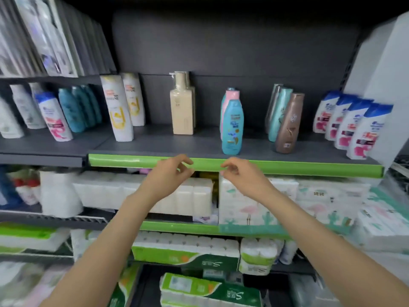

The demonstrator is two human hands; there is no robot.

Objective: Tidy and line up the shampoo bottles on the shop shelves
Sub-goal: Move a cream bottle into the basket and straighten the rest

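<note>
- Two hands are raised in front of the green shelf edge (pixel 287 168); nothing is held by either.
- Left hand (pixel 170 171): fingers are loosely curled, tips near the strip.
- Right hand (pixel 241 173): fingers are also relaxed and bent, empty.
- Shampoo bottles are placed in rows on the dark shelf (pixel 155 140) above: white bottles with yellow print (pixel 117 109), a beige pump bottle (pixel 182 107), a blue bottle (pixel 232 127), a brown bottle (pixel 287 127), white bottles with blue caps (pixel 365 129).
- Labels are too blurred to be read.
- Tissue packs (pixel 199 260) are stored below; only "S" can be read.
</note>
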